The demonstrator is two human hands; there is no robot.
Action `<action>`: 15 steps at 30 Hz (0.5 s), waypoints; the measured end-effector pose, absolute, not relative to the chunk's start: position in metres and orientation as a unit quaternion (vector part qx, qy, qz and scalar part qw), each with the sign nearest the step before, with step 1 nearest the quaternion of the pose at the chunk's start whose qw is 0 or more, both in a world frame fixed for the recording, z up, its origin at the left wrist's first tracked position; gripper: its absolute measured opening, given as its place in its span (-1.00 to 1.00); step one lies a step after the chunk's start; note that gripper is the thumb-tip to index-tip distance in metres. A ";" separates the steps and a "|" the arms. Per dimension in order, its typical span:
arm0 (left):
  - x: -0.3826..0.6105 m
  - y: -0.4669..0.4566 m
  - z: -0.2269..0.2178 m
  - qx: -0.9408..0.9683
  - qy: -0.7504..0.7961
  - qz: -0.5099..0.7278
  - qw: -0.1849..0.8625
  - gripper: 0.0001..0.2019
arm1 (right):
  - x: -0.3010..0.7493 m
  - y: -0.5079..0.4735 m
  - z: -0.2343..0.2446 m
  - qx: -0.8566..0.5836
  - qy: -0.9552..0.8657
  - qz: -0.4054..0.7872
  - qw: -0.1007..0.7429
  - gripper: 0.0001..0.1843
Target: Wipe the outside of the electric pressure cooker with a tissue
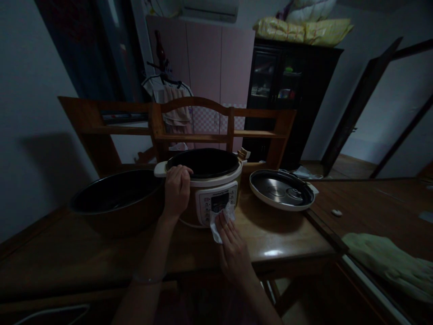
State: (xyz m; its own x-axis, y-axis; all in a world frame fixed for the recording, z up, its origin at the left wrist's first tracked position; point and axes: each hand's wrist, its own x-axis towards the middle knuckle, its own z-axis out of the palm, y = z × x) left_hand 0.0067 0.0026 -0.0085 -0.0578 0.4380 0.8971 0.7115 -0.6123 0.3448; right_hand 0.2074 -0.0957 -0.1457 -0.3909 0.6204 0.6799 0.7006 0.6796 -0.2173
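An electric pressure cooker (192, 198) stands lidless on the wooden desk, its dark interior showing. My left hand (177, 189) is closed over its near-left rim, next to the pale side handle (160, 169). With my right hand (232, 239) I press a crumpled white tissue (215, 228) against the lower part of the control panel (204, 203); my fingers lie together over it. To the left of the cooker sits a wide, dark inner pot (118, 192). The round cooker lid (277, 192) rests on the right with its metal underside up.
A wooden shelf rack (192, 138) rises along the desk's back edge. At the right, a lower brown surface (379, 203) carries a small white object (336, 212) and a pale green cloth (382, 257). A cable (57, 310) shows at the lower left.
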 end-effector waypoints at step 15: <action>0.007 0.004 -0.009 -0.675 -0.418 -0.596 0.121 -0.65 | 0.206 -0.112 -0.187 -0.452 -0.826 -0.094 0.324 -0.23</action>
State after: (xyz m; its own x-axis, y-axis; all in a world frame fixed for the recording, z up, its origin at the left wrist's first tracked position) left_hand 0.0065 0.0037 -0.0094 -0.0589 0.4201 0.9056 0.7076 -0.6223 0.3347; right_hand 0.2062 -0.1115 -0.1871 -0.3814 0.6857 0.6200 0.8079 0.5732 -0.1369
